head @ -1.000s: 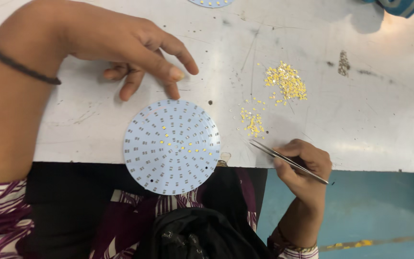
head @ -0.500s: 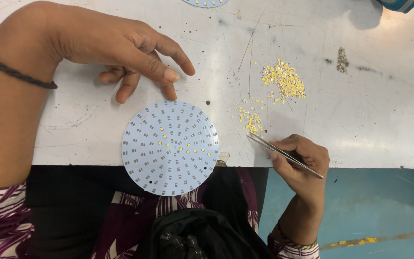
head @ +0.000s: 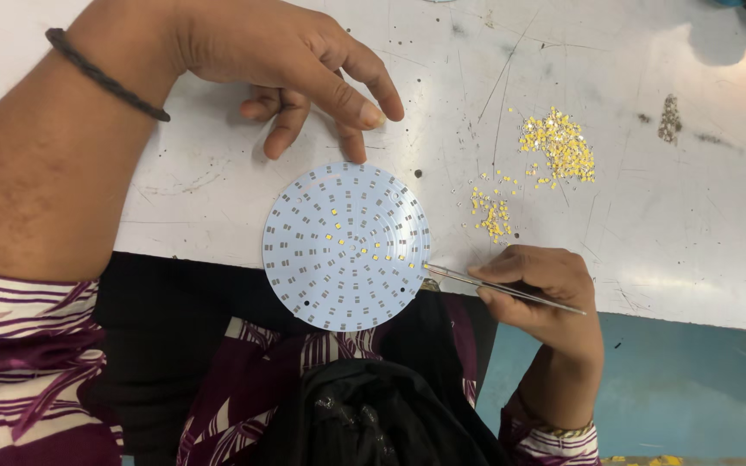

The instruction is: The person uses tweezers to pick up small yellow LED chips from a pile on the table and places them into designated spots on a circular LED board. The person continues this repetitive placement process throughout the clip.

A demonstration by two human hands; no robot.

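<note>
The right hand (head: 539,292) pinches thin metal tweezers (head: 502,287), their tip at the edge of the round white LED board (head: 346,246) overhanging the white table (head: 692,224). The left hand (head: 291,65), open, touches the board's far rim.

A scratched white table (head: 666,233) carries a round disc board (head: 345,245) and small yellow chip piles (head: 559,147)

Electronics assembly workshop: scratched workbench (head: 649,224), circuit disc (head: 346,246), tweezers (head: 502,288).
</note>
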